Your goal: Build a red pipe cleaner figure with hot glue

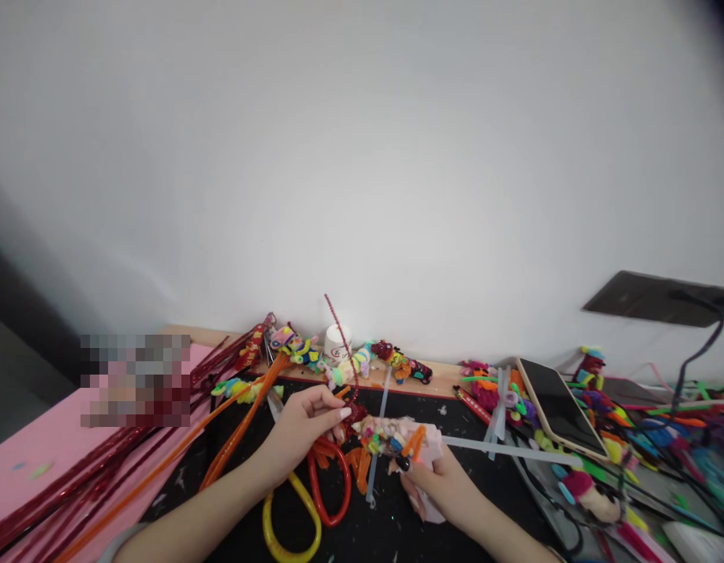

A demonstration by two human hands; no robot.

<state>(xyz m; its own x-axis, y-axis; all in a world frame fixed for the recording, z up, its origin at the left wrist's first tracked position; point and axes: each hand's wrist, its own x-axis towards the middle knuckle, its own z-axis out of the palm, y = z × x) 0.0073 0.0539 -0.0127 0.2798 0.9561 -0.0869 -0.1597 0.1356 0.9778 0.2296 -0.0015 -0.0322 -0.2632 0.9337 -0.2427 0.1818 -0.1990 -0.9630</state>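
Note:
My left hand [303, 426] pinches a glittery red pipe cleaner [342, 340] whose free end stands up above the black mat [362, 532]. My right hand [441, 477] is closed round a small colourful pipe-cleaner figure [391, 438] with orange and pale pink parts. The two hands meet over the mat, the red pipe cleaner touching the left end of the figure. Under my left hand lie scissors [315, 500] with one yellow and one red handle loop.
Long red and orange pipe cleaners [133, 461] lie at the left over a pink sheet [39, 446]. Finished colourful figures [362, 360] and a white jar [337, 342] line the wooden edge by the wall. A phone [558, 407] and heaped pipe cleaners [661, 438] are at the right.

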